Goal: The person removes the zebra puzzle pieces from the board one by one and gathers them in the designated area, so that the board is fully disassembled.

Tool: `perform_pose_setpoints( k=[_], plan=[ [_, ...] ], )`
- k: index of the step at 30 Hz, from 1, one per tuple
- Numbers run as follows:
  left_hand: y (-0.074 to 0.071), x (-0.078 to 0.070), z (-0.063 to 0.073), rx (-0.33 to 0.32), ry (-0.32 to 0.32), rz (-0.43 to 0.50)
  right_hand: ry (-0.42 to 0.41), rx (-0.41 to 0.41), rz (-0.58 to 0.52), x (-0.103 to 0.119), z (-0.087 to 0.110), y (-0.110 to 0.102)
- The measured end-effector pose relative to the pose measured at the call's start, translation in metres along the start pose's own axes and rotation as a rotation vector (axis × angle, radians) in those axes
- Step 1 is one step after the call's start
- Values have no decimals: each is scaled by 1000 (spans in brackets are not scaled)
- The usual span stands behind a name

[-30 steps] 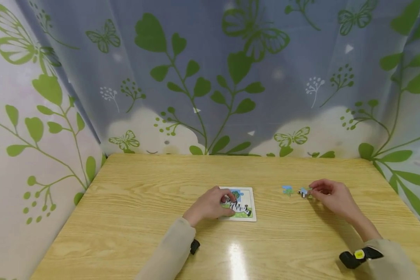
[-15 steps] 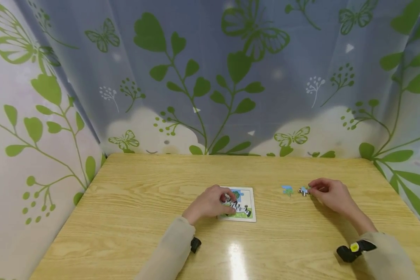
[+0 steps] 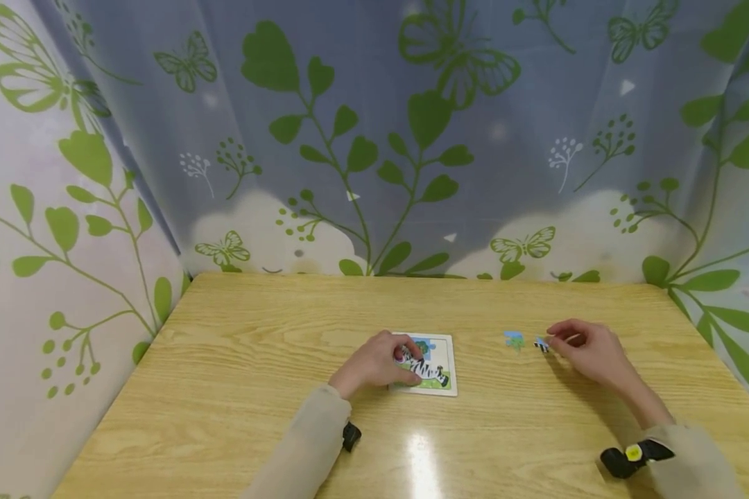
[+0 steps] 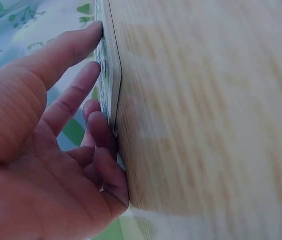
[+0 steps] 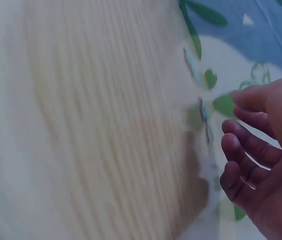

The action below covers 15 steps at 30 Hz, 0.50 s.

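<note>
A zebra puzzle board point(image 3: 451, 367) with a white frame lies flat on the table. My left hand point(image 3: 368, 362) rests on its left side, with thumb and forefinger tips touching the picture. In the left wrist view the thumb point(image 4: 76, 47) is spread from the fingers and the lower fingers curl at the board's edge. To the right, my right hand point(image 3: 593, 350) hovers at a small black-and-white puzzle piece point(image 3: 541, 344), which it partly covers. In the right wrist view its thumb and fingertips stand apart with nothing between them, and the piece point(image 5: 205, 120) lies just beyond.
A blue-and-green puzzle piece point(image 3: 514, 339) lies on the wooden table point(image 3: 274, 326), left of the right hand. Patterned curtains point(image 3: 374, 138) hang behind the table and along both sides. Each wrist wears a black strap point(image 3: 636, 457).
My right hand has shifted very slightly left and now covers more of the black-and-white piece. My left hand has stayed on the board.
</note>
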<state>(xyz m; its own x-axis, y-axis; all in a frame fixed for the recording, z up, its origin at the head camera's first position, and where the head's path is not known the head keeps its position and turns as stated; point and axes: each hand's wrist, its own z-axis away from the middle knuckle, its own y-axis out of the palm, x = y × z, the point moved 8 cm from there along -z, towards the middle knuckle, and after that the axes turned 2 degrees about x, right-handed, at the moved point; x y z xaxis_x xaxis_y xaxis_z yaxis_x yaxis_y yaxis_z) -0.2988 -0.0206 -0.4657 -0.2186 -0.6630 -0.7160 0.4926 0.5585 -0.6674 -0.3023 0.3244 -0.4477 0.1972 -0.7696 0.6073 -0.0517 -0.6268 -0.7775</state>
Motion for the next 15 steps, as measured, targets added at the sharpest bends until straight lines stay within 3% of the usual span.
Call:
perform_pose_setpoints(
  k=[15],
  plan=[
    [3,2,0,24,-13,7,-132,127,-106,73,7,46]
  ],
)
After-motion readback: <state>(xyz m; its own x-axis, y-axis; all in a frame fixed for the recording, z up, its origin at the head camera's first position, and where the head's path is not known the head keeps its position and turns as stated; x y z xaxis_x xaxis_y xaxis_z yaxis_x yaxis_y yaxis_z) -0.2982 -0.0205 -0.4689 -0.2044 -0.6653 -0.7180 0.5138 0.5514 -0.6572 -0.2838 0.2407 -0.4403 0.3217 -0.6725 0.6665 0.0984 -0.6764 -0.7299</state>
